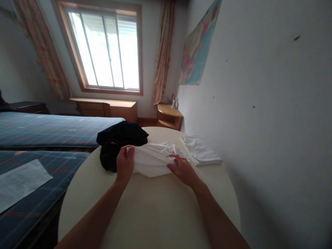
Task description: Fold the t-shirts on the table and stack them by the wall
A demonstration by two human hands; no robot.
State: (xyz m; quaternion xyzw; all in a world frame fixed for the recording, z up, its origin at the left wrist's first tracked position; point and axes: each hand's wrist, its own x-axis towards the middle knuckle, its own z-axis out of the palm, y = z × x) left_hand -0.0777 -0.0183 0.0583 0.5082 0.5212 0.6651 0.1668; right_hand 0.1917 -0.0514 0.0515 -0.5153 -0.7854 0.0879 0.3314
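Inspection finds the left hand (pixel 125 163) gripping one end of a white cloth (pixel 151 159). We see the right hand (pixel 183 169) grasping the same cloth toward its other end, thumb and fingers on the fabric. We record the cloth drawn out between both hands over the round desk (pixel 155 211); we cannot tell how much of it rests there. Beside and beyond the left hand, we note a crumpled black garment (pixel 121 135). On the right side, we find folded white fabric (pixel 203 152) lying near the wall (pixel 264 145). Left of the desk, we observe a plaid mattress (pixel 61 167) bearing a paper sheet (pixel 24 183).
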